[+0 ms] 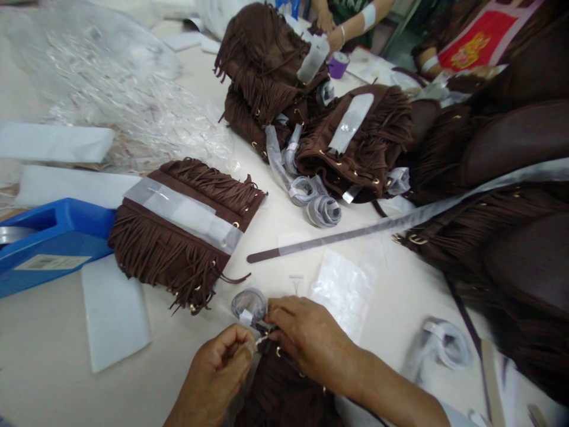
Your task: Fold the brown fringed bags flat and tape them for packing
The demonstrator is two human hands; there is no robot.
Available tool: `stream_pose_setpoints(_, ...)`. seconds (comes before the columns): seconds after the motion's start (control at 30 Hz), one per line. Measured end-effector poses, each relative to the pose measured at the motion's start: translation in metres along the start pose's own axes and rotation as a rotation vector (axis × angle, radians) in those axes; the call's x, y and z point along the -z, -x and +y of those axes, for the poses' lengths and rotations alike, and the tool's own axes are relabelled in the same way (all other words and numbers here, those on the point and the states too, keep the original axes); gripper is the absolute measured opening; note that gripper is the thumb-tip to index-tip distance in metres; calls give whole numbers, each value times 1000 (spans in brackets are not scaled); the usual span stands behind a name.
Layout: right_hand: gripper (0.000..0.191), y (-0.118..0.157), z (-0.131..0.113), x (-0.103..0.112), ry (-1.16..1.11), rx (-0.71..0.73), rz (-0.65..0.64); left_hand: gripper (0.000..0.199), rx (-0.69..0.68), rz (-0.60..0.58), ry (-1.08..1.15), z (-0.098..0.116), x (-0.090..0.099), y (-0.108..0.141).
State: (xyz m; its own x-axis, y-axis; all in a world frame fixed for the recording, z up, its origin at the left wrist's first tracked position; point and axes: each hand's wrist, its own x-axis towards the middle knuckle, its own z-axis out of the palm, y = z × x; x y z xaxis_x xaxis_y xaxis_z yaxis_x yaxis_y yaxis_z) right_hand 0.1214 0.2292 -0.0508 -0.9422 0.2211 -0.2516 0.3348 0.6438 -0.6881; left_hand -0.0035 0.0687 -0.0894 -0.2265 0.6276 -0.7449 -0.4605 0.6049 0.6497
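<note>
A brown fringed bag (pixel 284 391) with gold eyelets lies at the bottom middle, partly hidden by my hands. My left hand (pixel 224 365) is closed in a pinch at the bag's upper edge. A small pale, shiny piece (pixel 262 340) shows at its fingertips, too blurred to name. My right hand (pixel 311 341) comes in from the right, fingers bent and closed on the edge of the same bag. Just beyond the fingertips rests a coiled strap (pixel 249 303) wrapped in clear plastic. A small white T-shaped piece (pixel 296 281) lies further off.
A flat fringed bag (pixel 178 228) lies beside a blue tape dispenser (pixel 57 249) at left. More fringed bags (pixel 355 142) are piled behind and at right. A long wrapped strap (pixel 355 234) crosses the table. Two other people's arms (pixel 355 29) show at the far side.
</note>
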Motion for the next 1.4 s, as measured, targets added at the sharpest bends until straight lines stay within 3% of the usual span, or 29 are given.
stream_pose_setpoints(0.3, 10, -2, -6, 2, -213, 17, 138, 38, -77, -16, -29, 31, -1, 0)
stream_pose_setpoints(0.43, 7, -5, 2, 1, -524, -169, 224, 40, -256, 132, -151, 36, -4, 6)
stream_pose_setpoints(0.5, 7, -6, 6, -1, -724, -283, 225, 42, -272, 193, -237, 37, -9, 8)
stream_pose_setpoints(0.67, 15, -3, 10, -5, -1006, -338, 203, 25, -371, 118, -473, 41, -16, 2)
stream_pose_setpoints(0.73, 16, -2, 9, -5, -1027, -344, 206, 25, -386, 98, -450, 41, -15, -3)
stream_pose_setpoints(0.93, 15, -1, 11, -6, -987, -313, 212, 30, -254, 50, -297, 40, -12, -4)
stream_pose_setpoints(1.1, 14, 0, 14, -7, -973, -295, 193, 29, -256, 101, -180, 40, -17, -1)
stream_pose_setpoints(1.4, 19, -1, 12, -8, -996, -313, 151, 31, -278, 43, -240, 40, -12, -4)
